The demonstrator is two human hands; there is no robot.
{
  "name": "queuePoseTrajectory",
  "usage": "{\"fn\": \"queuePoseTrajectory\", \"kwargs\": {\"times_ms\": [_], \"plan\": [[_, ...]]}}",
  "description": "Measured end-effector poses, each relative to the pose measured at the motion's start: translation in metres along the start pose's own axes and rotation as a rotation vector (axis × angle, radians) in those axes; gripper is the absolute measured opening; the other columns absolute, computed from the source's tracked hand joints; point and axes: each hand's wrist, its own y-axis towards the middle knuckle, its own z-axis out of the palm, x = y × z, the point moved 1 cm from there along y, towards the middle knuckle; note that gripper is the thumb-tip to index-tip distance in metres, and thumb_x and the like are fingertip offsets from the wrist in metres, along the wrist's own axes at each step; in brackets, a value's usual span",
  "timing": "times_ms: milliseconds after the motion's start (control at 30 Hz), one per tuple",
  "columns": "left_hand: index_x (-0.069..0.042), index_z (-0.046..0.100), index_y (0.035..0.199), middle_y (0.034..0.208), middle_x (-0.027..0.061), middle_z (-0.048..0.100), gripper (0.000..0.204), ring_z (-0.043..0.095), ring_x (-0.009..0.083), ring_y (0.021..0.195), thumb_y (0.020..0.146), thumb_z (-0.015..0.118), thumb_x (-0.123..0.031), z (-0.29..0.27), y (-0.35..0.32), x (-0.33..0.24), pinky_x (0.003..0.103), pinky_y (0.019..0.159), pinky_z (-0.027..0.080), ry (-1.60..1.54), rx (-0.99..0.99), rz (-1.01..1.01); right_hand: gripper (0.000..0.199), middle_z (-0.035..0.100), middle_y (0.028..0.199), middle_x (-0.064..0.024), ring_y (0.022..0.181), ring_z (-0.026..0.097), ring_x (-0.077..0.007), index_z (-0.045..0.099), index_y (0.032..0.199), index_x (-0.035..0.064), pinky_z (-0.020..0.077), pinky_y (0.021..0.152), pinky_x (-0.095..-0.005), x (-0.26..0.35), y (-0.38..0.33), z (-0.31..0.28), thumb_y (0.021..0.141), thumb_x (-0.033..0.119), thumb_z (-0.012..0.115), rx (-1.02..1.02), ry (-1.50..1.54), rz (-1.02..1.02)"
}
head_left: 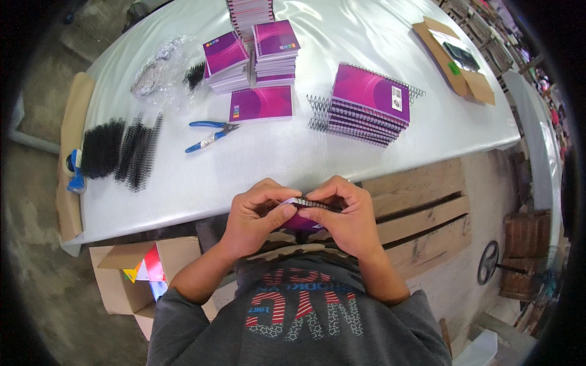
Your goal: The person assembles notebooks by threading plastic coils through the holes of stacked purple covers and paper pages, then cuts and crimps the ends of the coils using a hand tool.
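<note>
Close to my lap, both hands grip a small purple notebook [300,222], its edge turned up toward me. A black spiral coil [322,205] runs along that edge. My left hand [255,213] pinches the left end between thumb and fingers. My right hand [349,215] pinches the coil further along, thumb and forefinger pressed to it. The fingers partly hide the notebook. Beyond the hands, blue-handled cutting pliers [206,141] lie on the table beside a loose purple notebook [261,102].
Coil-bound notebooks [369,88] form a stack at right, coil ends jutting out. Unbound purple stacks [276,38] stand at the back. Black coils [104,149] lie at left near a tape dispenser [74,174]. A cardboard tray [470,82] sits far right; an open box [119,277] is below the table.
</note>
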Motion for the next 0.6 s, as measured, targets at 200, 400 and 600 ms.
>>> {"fn": "queuePoseTrajectory", "kwargs": {"times_ms": [200,400,600], "plan": [[0.0,0.061,0.099,0.088,0.0023,0.055,0.016,0.054,0.0075,0.08,0.083,0.061,0.002,-0.007,0.005,-0.006,0.022,0.072,0.044,-0.052,0.118,-0.026,0.019,0.059,0.078,-0.0036,0.073,0.059,-0.008,0.056,0.077,0.0005,0.0464,0.063,-0.0228,0.004,0.0,0.002,0.07,-0.003,0.073,0.022,0.022,0.058],[-0.002,0.057,0.084,0.082,0.0019,0.052,0.012,0.05,0.0075,0.076,0.076,0.059,0.006,-0.012,0.011,-0.005,0.023,0.068,0.042,-0.02,0.166,-0.044,0.021,0.057,0.075,-0.0072,0.069,0.058,-0.0124,0.054,0.078,0.0004,0.0459,0.061,-0.026,0.008,-0.007,0.011,0.068,-0.003,0.072,-0.019,-0.137,-0.031],[-0.004,0.055,0.078,0.077,0.0015,0.05,0.017,0.048,0.0083,0.073,0.07,0.059,0.01,-0.015,0.017,0.007,0.022,0.066,0.04,-0.065,0.189,-0.011,0.022,0.053,0.075,-0.0095,0.069,0.056,-0.0222,0.054,0.08,0.0015,0.0451,0.063,-0.0326,0.009,-0.011,0.013,0.067,-0.003,0.071,-0.022,-0.296,-0.128]]}}
